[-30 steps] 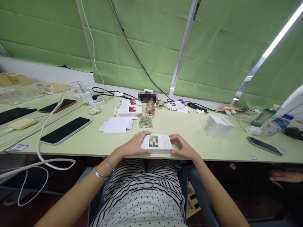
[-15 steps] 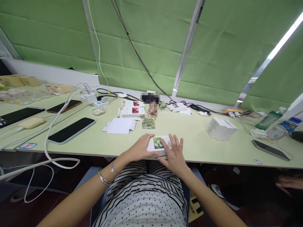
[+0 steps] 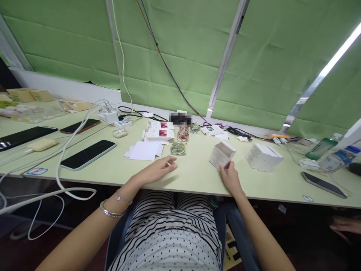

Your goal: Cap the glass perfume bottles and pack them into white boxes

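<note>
My right hand grips a small white cardboard box by its near lower edge. Tilted over the table, the box shows me its side with fine print, and the picture of white flowers is turned out of sight. My left hand is empty, its fingers loosely bent and apart, just above the table. Beyond its fingertips lies a round clear glass bottle with a greenish tint. Right of the held box stands a block of white boxes.
Flattened white card and boxes with red pictures lie left of centre. Pink bottles and another greenish bottle stand behind. Phones and looping white cables are at the left. A green bottle lies at the right.
My left hand has let go of the white box and drawn left. My right hand has carried it right, towards the other white boxes, and turned it up on its side.
</note>
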Available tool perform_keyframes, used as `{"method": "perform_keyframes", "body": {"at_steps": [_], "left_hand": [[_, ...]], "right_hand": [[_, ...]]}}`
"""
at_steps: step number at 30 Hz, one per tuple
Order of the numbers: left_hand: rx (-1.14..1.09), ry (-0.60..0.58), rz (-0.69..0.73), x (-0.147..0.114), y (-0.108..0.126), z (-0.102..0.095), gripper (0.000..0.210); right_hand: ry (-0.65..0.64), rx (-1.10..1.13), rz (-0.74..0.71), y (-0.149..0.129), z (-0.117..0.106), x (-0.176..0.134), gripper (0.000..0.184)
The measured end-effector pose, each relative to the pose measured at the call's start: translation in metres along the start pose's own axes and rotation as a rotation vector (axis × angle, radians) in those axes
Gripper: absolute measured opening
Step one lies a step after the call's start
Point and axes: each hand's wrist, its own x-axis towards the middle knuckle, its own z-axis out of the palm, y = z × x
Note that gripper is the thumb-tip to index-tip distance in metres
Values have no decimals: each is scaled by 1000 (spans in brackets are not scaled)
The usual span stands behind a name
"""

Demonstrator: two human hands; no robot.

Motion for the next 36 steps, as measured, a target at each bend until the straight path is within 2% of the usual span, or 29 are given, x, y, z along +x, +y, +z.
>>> {"method": "perform_keyframes", "body": {"at_steps": [4, 8, 12, 20, 36], "left_hand": [[148, -188, 17, -5, -3, -7, 50], [285, -252, 96, -5, -3, -6, 47], [359, -258, 124, -1, -6, -1, 47], [365, -251, 128, 0, -10, 2, 47], [312, -221, 118, -2, -9, 2, 48]], "right_hand": [[6, -47, 59, 10, -2, 8, 23], [5, -92, 59, 12, 2, 10, 23], [18, -115, 76, 13, 3, 11, 23], [59, -76, 69, 15, 5, 11, 28], [27, 10, 92, 19, 5, 10, 39]]}}
